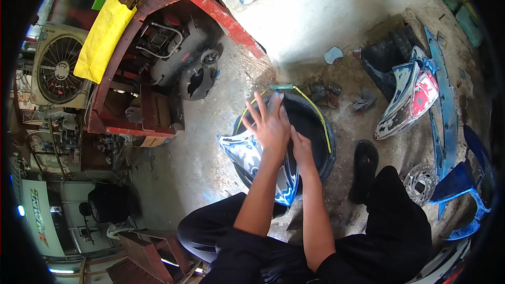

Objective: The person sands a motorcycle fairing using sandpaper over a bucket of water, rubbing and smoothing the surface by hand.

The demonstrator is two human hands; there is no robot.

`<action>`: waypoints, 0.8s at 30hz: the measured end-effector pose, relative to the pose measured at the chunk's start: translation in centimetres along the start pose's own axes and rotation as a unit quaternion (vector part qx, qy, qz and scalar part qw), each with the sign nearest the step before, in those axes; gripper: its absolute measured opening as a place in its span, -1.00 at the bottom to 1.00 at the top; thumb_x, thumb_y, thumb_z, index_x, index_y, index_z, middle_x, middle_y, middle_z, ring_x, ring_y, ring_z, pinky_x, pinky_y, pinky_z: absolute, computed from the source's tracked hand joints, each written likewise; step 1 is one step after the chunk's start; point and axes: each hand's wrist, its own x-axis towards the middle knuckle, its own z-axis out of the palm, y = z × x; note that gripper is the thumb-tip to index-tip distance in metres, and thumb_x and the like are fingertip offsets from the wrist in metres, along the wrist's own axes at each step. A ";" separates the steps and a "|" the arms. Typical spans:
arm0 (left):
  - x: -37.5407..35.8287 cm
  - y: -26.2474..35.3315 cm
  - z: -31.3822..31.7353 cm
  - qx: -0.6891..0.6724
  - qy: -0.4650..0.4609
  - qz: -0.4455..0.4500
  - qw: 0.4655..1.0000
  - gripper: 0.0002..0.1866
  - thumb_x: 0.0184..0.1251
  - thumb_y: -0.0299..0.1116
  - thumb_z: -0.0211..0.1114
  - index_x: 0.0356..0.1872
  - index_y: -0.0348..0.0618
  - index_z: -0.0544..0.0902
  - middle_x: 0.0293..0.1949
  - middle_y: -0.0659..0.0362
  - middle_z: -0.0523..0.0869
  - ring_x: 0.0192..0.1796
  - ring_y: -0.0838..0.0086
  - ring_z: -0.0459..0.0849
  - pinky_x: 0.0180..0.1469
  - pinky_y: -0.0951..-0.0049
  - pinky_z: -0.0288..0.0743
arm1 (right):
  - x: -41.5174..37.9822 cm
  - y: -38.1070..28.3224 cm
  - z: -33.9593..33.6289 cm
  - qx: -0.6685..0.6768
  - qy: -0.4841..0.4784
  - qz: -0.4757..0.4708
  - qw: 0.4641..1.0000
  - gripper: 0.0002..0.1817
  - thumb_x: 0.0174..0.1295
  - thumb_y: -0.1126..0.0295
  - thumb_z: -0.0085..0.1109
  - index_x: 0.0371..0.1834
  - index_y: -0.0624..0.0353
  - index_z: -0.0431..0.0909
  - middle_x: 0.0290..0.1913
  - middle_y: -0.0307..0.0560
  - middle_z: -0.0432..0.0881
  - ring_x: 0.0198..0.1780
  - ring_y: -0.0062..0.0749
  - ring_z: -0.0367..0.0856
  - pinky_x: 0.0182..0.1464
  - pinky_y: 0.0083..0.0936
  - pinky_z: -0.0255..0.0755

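Observation:
A motorcycle body panel (247,152) with patchy white, grey and blue paint lies tilted over a round black tub (330,164). My left hand (271,126) is over the upper part of the panel, its fingers spread and partly blurred. Close beside it, my right hand (301,147) has its fingers closed around the panel's right edge; its fingertips are hidden. A yellow hose (322,117) runs along the tub's rim, near a small green piece (281,87) at the top.
Another patchy panel with red (407,100) lies at right beside long blue strips (447,115). A brake disc (420,183) and blue plastic parts (457,189) are near my knee. At upper left, a red metal frame (226,13) surrounds an air compressor (184,47).

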 end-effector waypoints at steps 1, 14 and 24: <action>1.4 0.2 0.3 0.022 0.004 0.010 1.000 -0.59 0.59 -0.08 0.13 0.38 0.39 0.64 0.69 -0.01 0.17 0.67 -0.20 0.10 0.53 -0.52 -0.09 | 0.0 0.1 -0.2 -0.001 -0.001 -0.001 1.000 -0.52 0.64 0.07 0.08 0.01 0.34 0.76 -0.21 -0.42 0.68 -0.14 -0.78 0.45 -0.10 -0.67 0.42; -0.3 0.4 -0.4 -0.003 -0.016 -0.011 1.000 -0.59 0.59 -0.11 0.13 0.38 0.42 0.64 0.69 -0.01 0.15 0.68 -0.21 0.06 0.54 -0.51 -0.14 | -0.6 -1.0 0.3 0.011 0.000 0.033 0.999 -0.50 0.65 0.06 0.06 -0.01 0.35 0.76 -0.24 -0.43 0.67 -0.15 -0.78 0.45 -0.11 -0.67 0.41; -7.9 0.3 -3.4 0.039 -0.066 -0.046 0.996 -0.57 0.57 -0.09 0.16 0.40 0.41 0.62 0.68 -0.01 0.18 0.69 -0.17 0.06 0.52 -0.54 -0.12 | 0.0 -0.1 -0.4 -0.015 -0.002 0.065 0.998 -0.55 0.61 0.06 0.13 0.12 0.27 0.75 -0.07 -0.37 0.75 -0.05 -0.75 0.57 0.05 -0.66 0.46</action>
